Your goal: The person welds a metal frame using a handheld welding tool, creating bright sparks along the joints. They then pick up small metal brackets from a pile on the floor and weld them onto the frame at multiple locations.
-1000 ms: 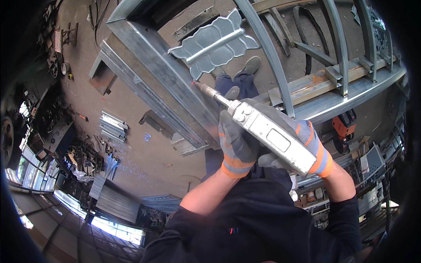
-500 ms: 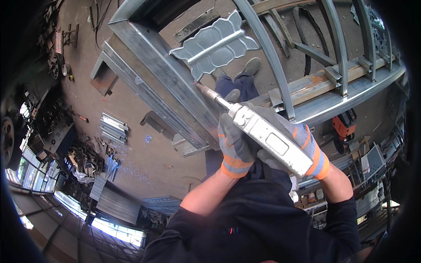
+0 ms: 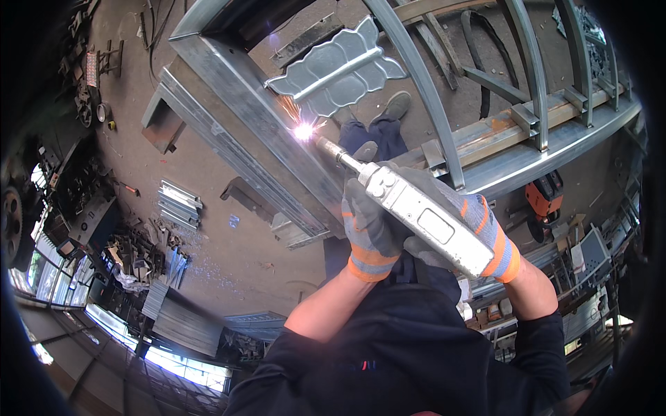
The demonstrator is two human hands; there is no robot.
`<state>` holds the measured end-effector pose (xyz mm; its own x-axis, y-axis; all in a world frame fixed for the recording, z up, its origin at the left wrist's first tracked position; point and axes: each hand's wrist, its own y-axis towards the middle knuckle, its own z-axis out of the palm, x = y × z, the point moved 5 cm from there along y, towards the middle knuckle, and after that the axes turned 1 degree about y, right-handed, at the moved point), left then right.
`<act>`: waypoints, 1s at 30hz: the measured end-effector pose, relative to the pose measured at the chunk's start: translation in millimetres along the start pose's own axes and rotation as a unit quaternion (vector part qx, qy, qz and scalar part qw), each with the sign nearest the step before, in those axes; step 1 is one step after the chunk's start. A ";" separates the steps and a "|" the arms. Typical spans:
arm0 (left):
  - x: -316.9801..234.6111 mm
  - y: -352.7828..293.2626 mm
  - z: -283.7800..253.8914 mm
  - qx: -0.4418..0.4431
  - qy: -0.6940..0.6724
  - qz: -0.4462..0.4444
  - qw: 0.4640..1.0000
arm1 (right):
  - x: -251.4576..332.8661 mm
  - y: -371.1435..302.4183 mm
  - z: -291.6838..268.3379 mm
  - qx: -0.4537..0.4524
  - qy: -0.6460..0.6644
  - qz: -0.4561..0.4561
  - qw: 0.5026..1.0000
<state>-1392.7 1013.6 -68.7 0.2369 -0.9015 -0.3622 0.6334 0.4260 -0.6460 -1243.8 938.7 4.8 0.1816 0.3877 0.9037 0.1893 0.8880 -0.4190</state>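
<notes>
Two hands (image 3: 371,236) (image 3: 479,215) clamp fingers (image 3: 355,197) on our torch (image 3: 431,220); beyond them, we should hold its tip (image 3: 327,146) steady near the spark (image 3: 304,131).

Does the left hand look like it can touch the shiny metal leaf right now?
Probably not as things stand: the left hand is gripping the white welding torch, and a bright welding spark with flying sparks burns by the lower edge of the metal leaf.
</notes>
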 end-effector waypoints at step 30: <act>-4.8 -6.4 2.1 -0.020 0.054 0.000 0.998 | 6.6 -2.7 -0.1 0.003 0.003 0.013 1.000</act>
<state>-1396.4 1015.1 -61.4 0.1556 -0.8887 -0.4313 0.6028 0.4313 -0.6713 -1243.0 938.9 11.9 0.1914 0.4086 0.8924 0.1781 0.8797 -0.4409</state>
